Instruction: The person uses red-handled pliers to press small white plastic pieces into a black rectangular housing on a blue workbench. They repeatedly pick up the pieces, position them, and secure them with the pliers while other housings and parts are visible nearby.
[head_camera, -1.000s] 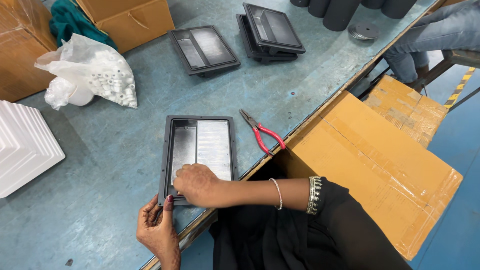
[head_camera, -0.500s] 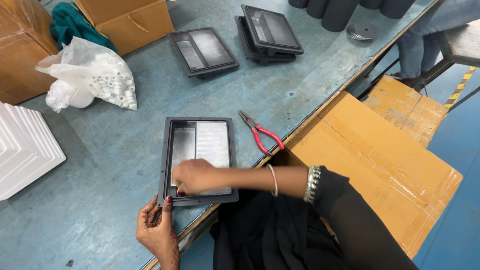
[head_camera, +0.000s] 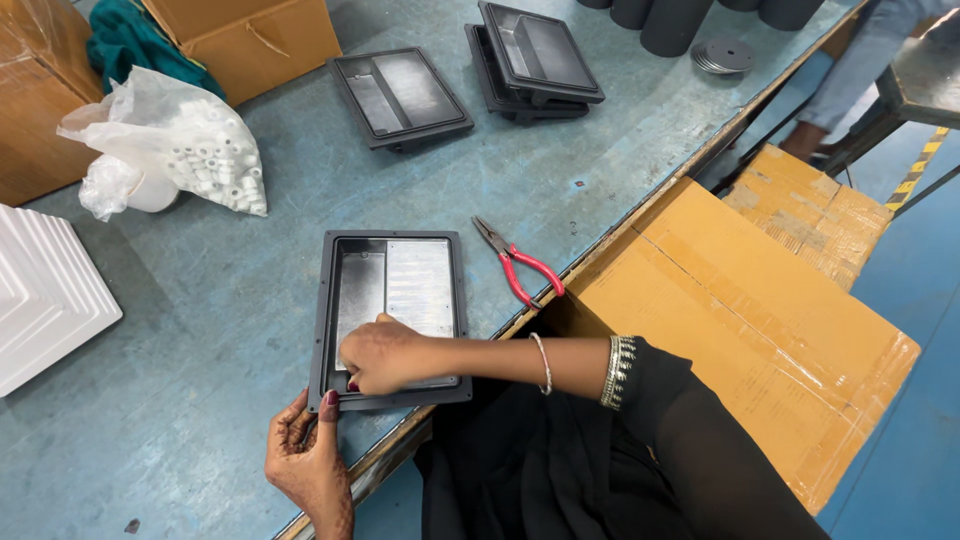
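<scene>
Black and shallow, the tray (head_camera: 390, 315) lies flat on the blue counter (head_camera: 200, 420), close to its near edge. The right hand (head_camera: 385, 355) rests inside the tray at its near end, fingers curled together and pressing down on the bottom. The left hand (head_camera: 310, 460) grips the tray's near left corner, thumb on the rim. Red-handled pliers (head_camera: 520, 265) lie just right of the tray. Two more trays (head_camera: 400, 95) sit farther back.
</scene>
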